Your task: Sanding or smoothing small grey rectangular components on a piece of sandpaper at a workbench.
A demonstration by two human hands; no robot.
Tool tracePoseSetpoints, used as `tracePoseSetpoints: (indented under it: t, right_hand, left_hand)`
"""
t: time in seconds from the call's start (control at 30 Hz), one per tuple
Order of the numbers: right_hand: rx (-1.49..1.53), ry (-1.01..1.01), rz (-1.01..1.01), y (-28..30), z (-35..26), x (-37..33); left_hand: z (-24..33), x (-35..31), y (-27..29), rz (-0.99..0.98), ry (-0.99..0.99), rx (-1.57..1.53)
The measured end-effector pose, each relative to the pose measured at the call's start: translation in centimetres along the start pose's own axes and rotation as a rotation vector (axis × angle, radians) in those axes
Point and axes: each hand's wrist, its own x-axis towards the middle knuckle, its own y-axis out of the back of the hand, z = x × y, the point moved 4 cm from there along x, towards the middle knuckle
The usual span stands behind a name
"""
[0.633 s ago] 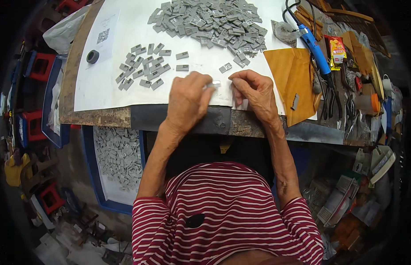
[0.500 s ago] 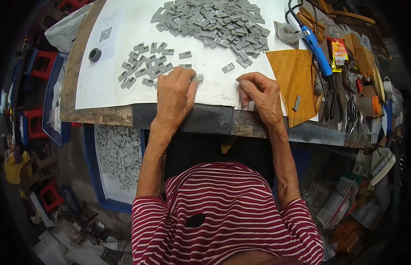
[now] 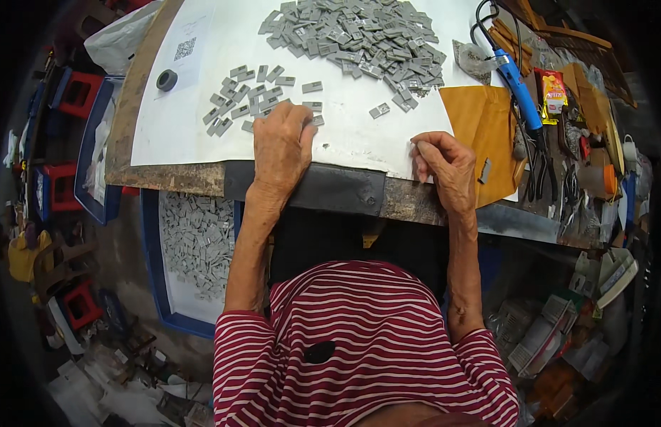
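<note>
On the white sheet (image 3: 224,139), my left hand (image 3: 282,146) bends over the near right side of a loose group of small grey rectangular pieces (image 3: 256,91). A grey piece (image 3: 317,121) shows at its thumb and fingertips and appears pinched there. Toward the sheet's right edge, my right hand (image 3: 448,167) has its thumb and forefinger together; whatever they hold, if anything, is too small to make out. One separate grey piece (image 3: 379,110) lies beyond, between the two hands. A large heap of similar pieces (image 3: 359,35) covers the far middle of the sheet.
A dark ring-shaped roll (image 3: 167,80) lies at left. Brown paper (image 3: 472,121), a blue corded tool (image 3: 519,89), pliers (image 3: 540,171) and a red-yellow packet (image 3: 553,92) crowd the right side. Below the table edge, a blue tray (image 3: 154,277) holds many grey pieces.
The whole view has shifted slightly. Relative to the sheet, my left hand has moved left with the grey piece at its fingertips, and my right hand has drawn right and a little nearer.
</note>
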Motion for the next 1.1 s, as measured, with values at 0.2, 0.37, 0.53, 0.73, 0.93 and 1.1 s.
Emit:
tracePoseSetpoints:
  t: [0.2,0.37,0.53,0.73,0.93,1.1]
  right_hand:
    - [-0.007,-0.015,0.001,0.0,0.5,-0.2]
    - [0.018,-0.002,0.008,0.1,0.9,-0.3]
    - [-0.017,0.012,0.001,0.1,0.7,-0.3]
    - [-0.061,0.017,-0.014,0.2,0.7,-0.3]
    - [-0.061,0.035,0.006,0.1,0.7,-0.3]
    - [-0.062,0.034,0.041,0.3,0.8,-0.7]
  left_hand:
    - [-0.3,0.6,-0.5,-0.009,-0.016,-0.015]
    - [-0.4,1.7,-0.8,0.008,-0.038,0.044]
    - [-0.8,2.8,-0.8,0.053,-0.037,0.161]
    - [-0.1,3.1,-1.1,0.088,-0.072,0.191]
    - [3.1,3.5,-3.1,-0.074,-0.104,-0.168]
    - [6.3,3.9,-5.2,-0.091,-0.195,0.063]
